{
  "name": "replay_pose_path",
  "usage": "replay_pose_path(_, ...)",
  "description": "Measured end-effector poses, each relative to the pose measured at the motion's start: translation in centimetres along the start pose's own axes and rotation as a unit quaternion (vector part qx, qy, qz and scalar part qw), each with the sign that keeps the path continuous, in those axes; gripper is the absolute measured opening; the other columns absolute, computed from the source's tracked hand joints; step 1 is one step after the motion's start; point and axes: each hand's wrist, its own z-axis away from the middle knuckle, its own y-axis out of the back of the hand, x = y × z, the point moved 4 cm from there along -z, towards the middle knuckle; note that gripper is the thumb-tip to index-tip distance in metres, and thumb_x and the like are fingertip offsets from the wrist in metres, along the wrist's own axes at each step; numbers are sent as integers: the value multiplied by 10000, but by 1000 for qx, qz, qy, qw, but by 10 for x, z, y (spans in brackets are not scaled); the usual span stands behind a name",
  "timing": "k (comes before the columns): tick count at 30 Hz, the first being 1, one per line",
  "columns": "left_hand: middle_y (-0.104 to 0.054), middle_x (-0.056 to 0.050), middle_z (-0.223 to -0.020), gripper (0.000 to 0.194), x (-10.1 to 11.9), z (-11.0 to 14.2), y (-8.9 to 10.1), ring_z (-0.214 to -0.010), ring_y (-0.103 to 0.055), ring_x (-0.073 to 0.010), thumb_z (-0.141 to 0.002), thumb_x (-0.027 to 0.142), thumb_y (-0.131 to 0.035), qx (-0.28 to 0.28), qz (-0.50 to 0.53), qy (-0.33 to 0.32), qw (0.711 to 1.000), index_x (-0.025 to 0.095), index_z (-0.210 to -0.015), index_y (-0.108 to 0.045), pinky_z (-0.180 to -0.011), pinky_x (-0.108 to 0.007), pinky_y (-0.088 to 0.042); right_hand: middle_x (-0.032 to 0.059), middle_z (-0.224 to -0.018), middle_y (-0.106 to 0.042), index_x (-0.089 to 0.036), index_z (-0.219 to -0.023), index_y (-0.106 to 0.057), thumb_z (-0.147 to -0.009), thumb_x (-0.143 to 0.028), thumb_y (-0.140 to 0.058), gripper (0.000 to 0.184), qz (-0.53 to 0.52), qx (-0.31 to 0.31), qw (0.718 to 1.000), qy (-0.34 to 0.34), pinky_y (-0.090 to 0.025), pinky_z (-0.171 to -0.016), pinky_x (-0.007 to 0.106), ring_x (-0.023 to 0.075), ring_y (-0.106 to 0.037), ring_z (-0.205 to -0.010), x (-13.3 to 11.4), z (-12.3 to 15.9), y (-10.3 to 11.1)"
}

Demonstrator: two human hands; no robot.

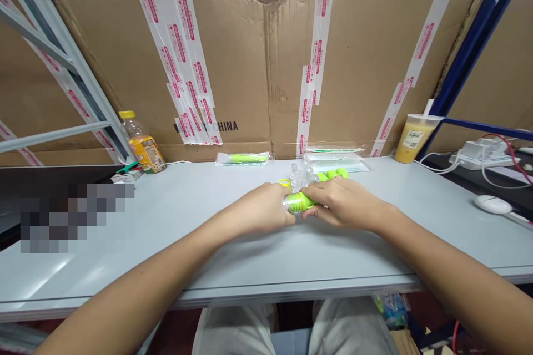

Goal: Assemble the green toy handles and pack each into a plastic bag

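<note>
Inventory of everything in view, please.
lime-green cylinder: 1, lime green with silver end, between the hands
clear plastic pieces: several, clear, just behind the hands
yellow ring: 1, yellow, left of those pieces
sealed bag: 1, clear with green contents, back of table
plastic packets: a stack, clear, back of table
bottle: 1, yellow cap, orange label, back left
cup: 1, yellow drink, back right
computer mouse: 1, white, far right
power strip: 1, white, far right
cardboard sheet: 1, brown, taped, behind table
table: 1, pale grey, in front
left hand: 1, on cylinder's silver end
right hand: 1, on cylinder's green part
</note>
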Motion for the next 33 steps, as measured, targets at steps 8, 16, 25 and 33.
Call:
replay_pose_path(8, -682, -84, -665, 202, 0, -4, -11, -599, -665, -271, -810, 154, -521, 155, -375, -93, 909, 171, -969, -646, -527, -310, -337, 3, -679, -554, -185, -727, -488, -981, -467, -497, 380, -173, -73, 981, -54, -270, -601, 281, 126, -444, -618, 13, 0, 5)
replay_pose_path(16, -661, -46, -626, 125, -9, -12, -9, -551, -635, -242, -802, 173, -558, 213, -391, -129, 886, 194, -909, -619, -486, -305, -238, -21, -650, -519, -180, -711, -500, -944, -515, -545, 410, -216, -65, 970, -86, -266, -583, 275, 114, -399, -598, 21, -5, 1)
replay_pose_path(25, -667, -5, -856, 231, -23, -11, 12, -691, -624, -150, -902, 403, -624, 238, -226, -291, 899, 217, -1037, -602, -595, -270, -381, 43, -889, -705, -181, -926, -705, -957, -585, -465, 471, -280, -58, 954, -89, -415, -710, 285, 181, -594, -805, 35, -11, 23)
replay_pose_path(33, -669, -38, -877, 345, -59, -13, 44, -768, -647, -181, -867, 485, -668, 452, -172, -130, 866, 183, -1030, -633, -620, -275, -418, 104, -1022, -742, -170, -998, -723, -947, -402, -507, 321, -21, 40, 952, -303, -462, -763, 318, 242, -656, -909, 176, -35, 36)
